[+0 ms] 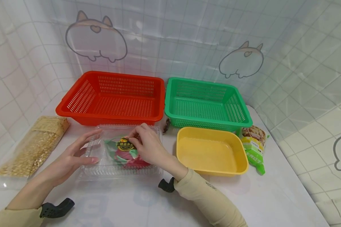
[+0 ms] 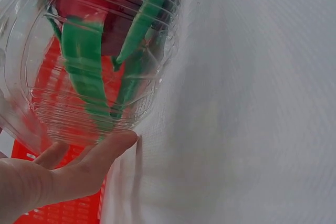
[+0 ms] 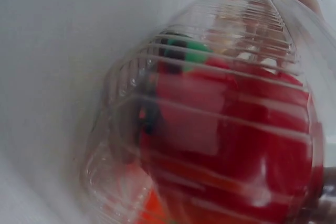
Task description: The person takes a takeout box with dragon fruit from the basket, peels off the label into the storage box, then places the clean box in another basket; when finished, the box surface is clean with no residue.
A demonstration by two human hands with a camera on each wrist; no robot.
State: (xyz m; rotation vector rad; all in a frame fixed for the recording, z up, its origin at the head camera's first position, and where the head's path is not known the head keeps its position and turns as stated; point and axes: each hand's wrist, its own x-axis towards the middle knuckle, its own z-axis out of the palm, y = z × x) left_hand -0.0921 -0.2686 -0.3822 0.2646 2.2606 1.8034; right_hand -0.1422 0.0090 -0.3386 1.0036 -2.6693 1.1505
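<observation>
A clear plastic clamshell box (image 1: pixel 102 170) lies on the table before me, holding a dragon fruit (image 2: pixel 81 66) with a red skin and green scales. On its lid is a dark oval sticker (image 1: pixel 124 146) with gold lettering. My right hand (image 1: pixel 151 145) is over the lid, with thumb and index fingertips pinching the sticker's upper right edge. Around the box's left end my left hand (image 1: pixel 69 162) is spread, its thumb at the front and fairly straight fingers touching the side. In the right wrist view, blurred ribbed plastic covers the red fruit (image 3: pixel 236 140).
Behind the box stand a red basket (image 1: pixel 110 119) and a green basket (image 1: pixel 204 121). A yellow tub (image 1: pixel 213 171) sits to the right, beside a green-and-brown food packet (image 1: pixel 253 148). At the left lies a bag of pale grains or beans (image 1: pixel 31 154).
</observation>
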